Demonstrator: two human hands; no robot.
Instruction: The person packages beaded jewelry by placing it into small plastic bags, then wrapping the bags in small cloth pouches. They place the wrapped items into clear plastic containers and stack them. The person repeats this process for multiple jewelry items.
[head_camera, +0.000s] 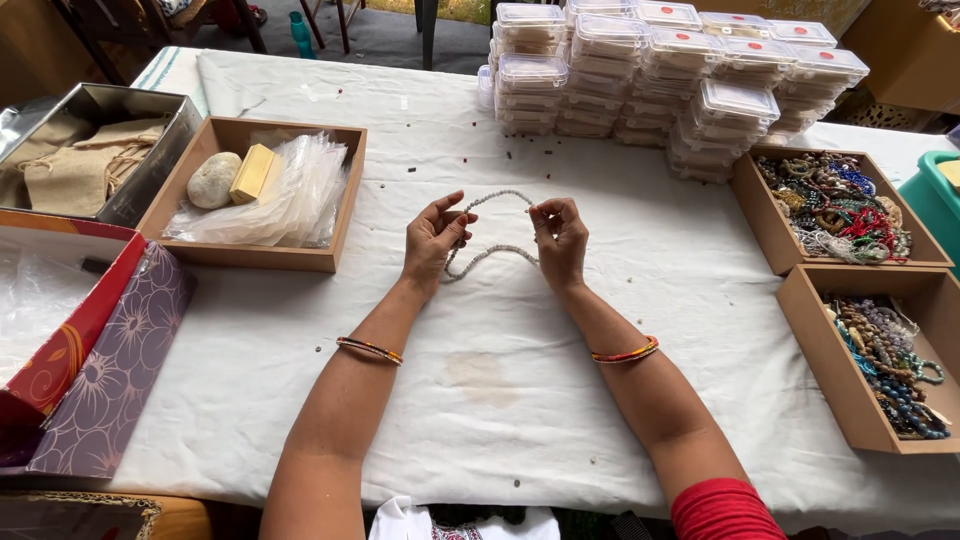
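Note:
A string of small pale grey beads (492, 250) hangs as a loop between my two hands above a white tablecloth (500, 400). My left hand (433, 240) pinches the strand at its left side, fingers partly spread. My right hand (560, 238) pinches the other side with fingers curled. Both wrists wear thin coloured bangles.
A wooden tray (330, 240) at left holds a stone, a yellow block and clear bags. A metal box with cloth pouches (80, 160) and patterned boxes (110, 370) lie far left. Stacked clear plastic boxes (680, 80) stand behind. Two wooden trays of beaded bracelets (840, 205) (885, 365) sit right.

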